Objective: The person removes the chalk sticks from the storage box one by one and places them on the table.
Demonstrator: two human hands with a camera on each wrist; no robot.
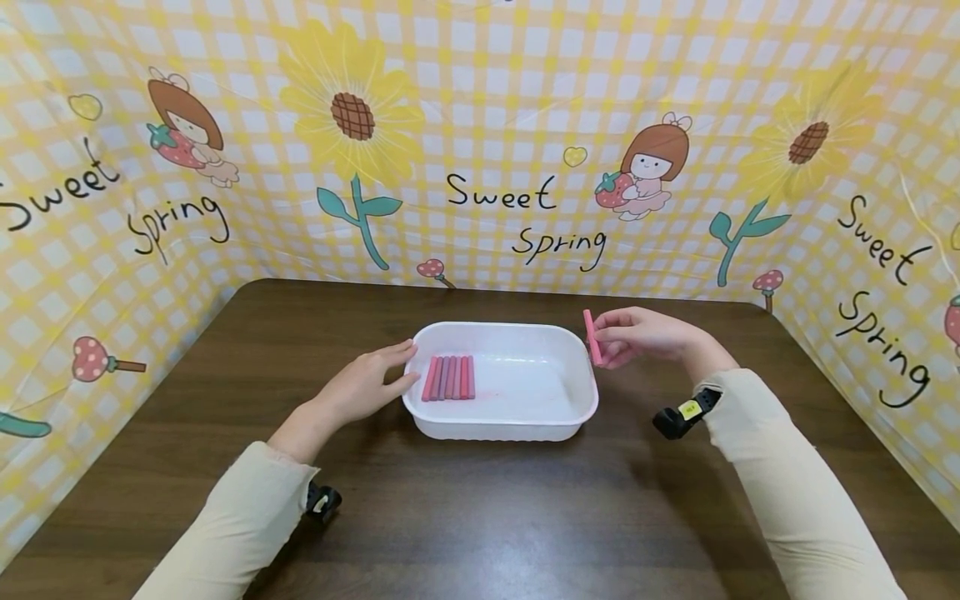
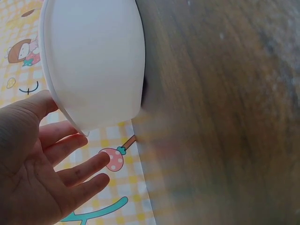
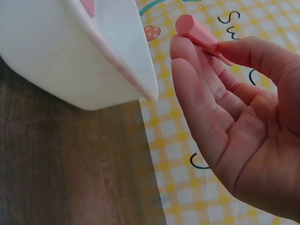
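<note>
Several fingers of the left hand [image 1: 363,385] touch the left end of the white tray [image 1: 495,432]; in the left wrist view the thumb reaches over the rim and the outer fingers stand apart. Just inside that end lies a row of pink and mauve sticks [image 1: 454,379], side by side, long axes running from near to far. Rightward, bare tray floor separates the row from the right wall. Past that wall, the right hand [image 1: 637,329] pinches a pink stick [image 1: 592,337] between thumb and fingertips, clear of the tray in the right wrist view. Finding: the row lies leftward of those pinching fingertips, across the tray's length, with the right rim between. The held stick's long axis appears, in the head view, close to the row's direction; its exact tilt cannot be told. Left hand sits nearer the row, right hand farther
</note>
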